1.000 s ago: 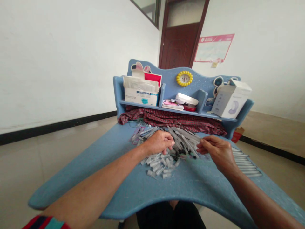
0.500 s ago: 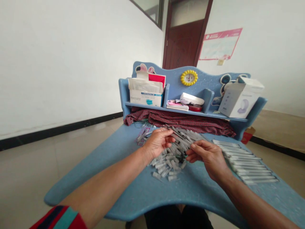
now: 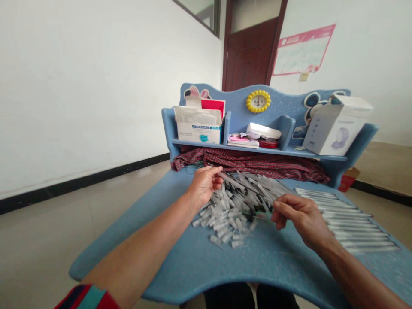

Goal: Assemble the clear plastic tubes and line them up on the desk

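Observation:
My left hand [image 3: 206, 183] is closed in a pinch on the end of a slender translucent tube [image 3: 232, 180], which slants down to the right over the heap. My right hand [image 3: 294, 211] is closed at the heap's right edge, thumb against fingers; what it pinches, if anything, I cannot make out. Between the hands lies a heap of short, clear plastic caps [image 3: 227, 214] in front, with longer translucent tubes [image 3: 267, 185] and some dark pieces behind. To the right, several long tubes with dark ends [image 3: 357, 221] lie side by side in a row.
The blue desk [image 3: 154, 257] has a curved front edge. At its back stand a shelf with a mask box [image 3: 198, 131], a white carton [image 3: 334, 128], and papers beside a red tin [image 3: 268, 143]. Checked cloth [image 3: 257, 165] is bunched beneath the shelf.
My hands have moved apart: the right one shifted right and slightly down, the left one a little left. The whole view has also shifted slightly.

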The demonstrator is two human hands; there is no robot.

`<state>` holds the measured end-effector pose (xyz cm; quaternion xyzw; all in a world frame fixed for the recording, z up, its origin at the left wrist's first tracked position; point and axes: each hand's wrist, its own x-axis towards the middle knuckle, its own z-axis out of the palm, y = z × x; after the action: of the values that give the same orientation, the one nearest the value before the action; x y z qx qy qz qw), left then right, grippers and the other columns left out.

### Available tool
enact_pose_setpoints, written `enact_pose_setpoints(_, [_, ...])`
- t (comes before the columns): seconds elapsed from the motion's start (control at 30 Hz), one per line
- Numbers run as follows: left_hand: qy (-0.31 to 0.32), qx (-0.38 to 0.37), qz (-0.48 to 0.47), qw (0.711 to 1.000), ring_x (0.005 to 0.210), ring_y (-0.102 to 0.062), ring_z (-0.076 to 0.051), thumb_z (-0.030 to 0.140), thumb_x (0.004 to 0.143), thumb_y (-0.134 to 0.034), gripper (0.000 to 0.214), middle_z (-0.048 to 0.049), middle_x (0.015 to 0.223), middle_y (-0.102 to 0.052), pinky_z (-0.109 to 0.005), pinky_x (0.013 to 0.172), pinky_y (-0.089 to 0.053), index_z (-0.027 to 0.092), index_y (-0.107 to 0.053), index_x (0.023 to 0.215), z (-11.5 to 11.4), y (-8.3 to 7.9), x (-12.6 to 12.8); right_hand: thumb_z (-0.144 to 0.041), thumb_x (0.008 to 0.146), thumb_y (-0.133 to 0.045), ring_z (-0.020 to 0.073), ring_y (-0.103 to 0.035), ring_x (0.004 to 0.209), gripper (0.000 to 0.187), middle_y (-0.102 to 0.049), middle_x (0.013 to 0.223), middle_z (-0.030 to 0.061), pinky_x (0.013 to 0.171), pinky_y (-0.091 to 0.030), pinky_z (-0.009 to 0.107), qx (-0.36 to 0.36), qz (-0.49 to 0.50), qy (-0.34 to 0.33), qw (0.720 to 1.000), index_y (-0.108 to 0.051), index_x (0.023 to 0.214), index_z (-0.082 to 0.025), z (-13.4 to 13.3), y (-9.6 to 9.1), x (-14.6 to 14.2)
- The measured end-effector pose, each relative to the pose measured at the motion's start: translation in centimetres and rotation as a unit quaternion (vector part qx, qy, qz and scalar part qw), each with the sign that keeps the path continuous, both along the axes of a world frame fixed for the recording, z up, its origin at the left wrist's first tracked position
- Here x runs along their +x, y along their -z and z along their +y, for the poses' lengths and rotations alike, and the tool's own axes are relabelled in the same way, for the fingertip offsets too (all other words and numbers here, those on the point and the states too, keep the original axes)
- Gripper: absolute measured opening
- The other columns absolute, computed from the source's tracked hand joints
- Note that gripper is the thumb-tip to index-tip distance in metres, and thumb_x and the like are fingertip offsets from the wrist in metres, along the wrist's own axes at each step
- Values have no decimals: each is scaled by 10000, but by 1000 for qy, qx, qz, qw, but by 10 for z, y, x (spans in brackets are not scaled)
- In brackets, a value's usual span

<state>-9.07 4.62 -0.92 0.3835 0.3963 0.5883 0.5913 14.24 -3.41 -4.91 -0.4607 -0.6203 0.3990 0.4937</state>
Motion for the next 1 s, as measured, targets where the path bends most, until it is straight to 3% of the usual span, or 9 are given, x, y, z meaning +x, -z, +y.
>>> enact_pose_setpoints(0.47, [-30, -15, -48, 998, 350, -471, -67, 73, 697, -587, 113, 8, 481, -549, -150, 319, -319, 125, -514, 628, 7, -7, -10, -348, 788, -612, 120, -571, 434, 270, -646, 546, 31, 460, -452, 230, 27, 33, -9, 999, -624, 603, -152, -4, -2, 3])
enact_pose_setpoints(1.0, [-58, -9, -68, 996, 351, -467, -64, 75, 693, -591, 117, 16, 476, -539, -142, 314, -319, 129, -513, 624, 15, -5, -14, -330, 788, -610, 113, -564, 428, 273, -641, 537, 29, 455, -445, 227, 33, 41, -12, 999, -625, 582, -152, -7, -3, 1])
